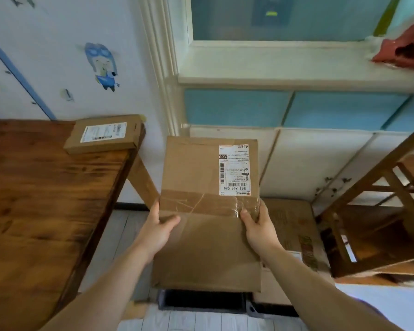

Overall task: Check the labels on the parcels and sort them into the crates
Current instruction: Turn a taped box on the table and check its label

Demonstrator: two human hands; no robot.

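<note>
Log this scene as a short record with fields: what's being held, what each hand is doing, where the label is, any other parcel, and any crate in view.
held parcel: brown cardboard box, lifted clear of the table
left hand: grips its left edge, thumb on top
right hand: grips its right edge
label: white, far right of the upward face
second parcel: flat box on the wooden table, far corner
crate: dark, on the floor below the held parcel, mostly hidden

dark crate [162, 301] mostly hidden under the parcel [201, 247] — label [234, 170] print unreadably small.
</note>
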